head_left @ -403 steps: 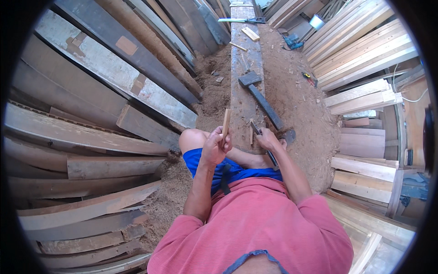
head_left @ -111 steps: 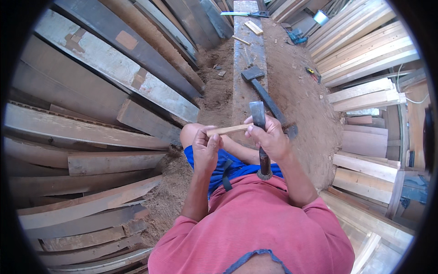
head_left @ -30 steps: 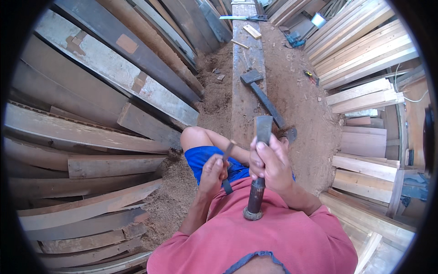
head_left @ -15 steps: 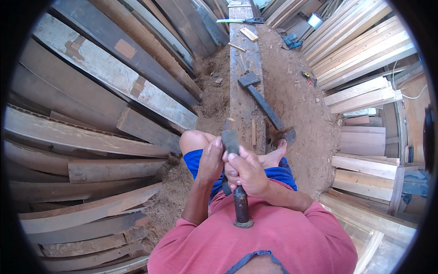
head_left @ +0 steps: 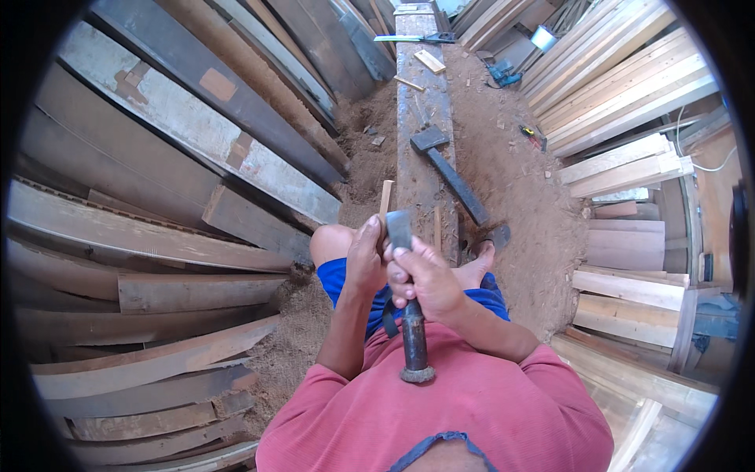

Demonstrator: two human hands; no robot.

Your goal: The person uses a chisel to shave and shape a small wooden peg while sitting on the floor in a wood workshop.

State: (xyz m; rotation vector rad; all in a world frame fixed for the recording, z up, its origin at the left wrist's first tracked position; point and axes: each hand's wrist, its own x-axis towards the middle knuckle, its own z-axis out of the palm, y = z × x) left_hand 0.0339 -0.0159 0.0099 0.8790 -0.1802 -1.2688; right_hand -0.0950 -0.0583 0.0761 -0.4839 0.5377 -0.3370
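Right hand (head_left: 421,275) gripping hatchet (head_left: 407,299), left hand (head_left: 366,256) holding wooden stick (head_left: 384,203)

Stacked planks (head_left: 181,181) crowd the left, lumber (head_left: 629,94) the right, open sawdust ground (head_left: 527,197) beside the beam (head_left: 421,134)

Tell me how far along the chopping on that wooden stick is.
In hand: the left hand holds the thin wooden stick upright on the long plank, and the right hand grips the hatchet beside it. Done: cannot tell; no shaping visible. Left: apparently most of the trimming.
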